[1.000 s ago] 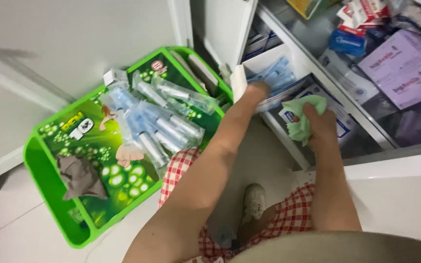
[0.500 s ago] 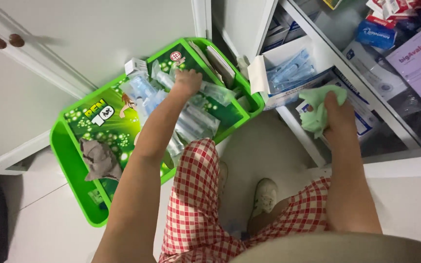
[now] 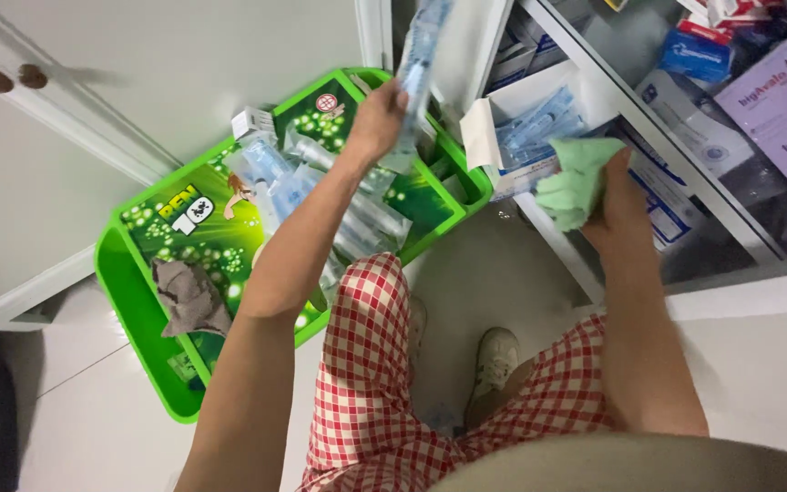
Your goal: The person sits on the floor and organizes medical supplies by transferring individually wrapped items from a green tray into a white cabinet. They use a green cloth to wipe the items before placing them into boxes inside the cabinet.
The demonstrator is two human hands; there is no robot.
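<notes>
While a long clear-and-blue sealed packet (image 3: 418,55) is held up above the green tray (image 3: 129,301), most of the sorting looks only partly done, judging by how much is piled around. A good heap of similar sealed packets (image 3: 321,196) is seen lying across the tray's printed cartoon surface, and a crumpled grey bit of paper (image 3: 189,297) sits near its lower end. More blue-wrapped packets are stacked in a white open box (image 3: 539,114) on the cupboard shelf (image 3: 630,118), right beside the tray's far corner, so it can't be told which way things are going, tray to box or box to tray; either way plenty is left on both sides. Now the fingers: the left hand (image 3: 377,118) is closed around the lower part of the raised packet, fingers curled together and pinching it so it stands nearly upright, its top blurred and cut off by the frame edge. The right hand (image 3: 617,205) is bunched tight on a pale green cloth (image 3: 574,182), fingers wrapped into the fabric, held just in front of the white box and touching nothing else that can be made out. Red checked shorts (image 3: 366,383) and white shoes (image 3: 494,360) are seen below on the pale floor.
</notes>
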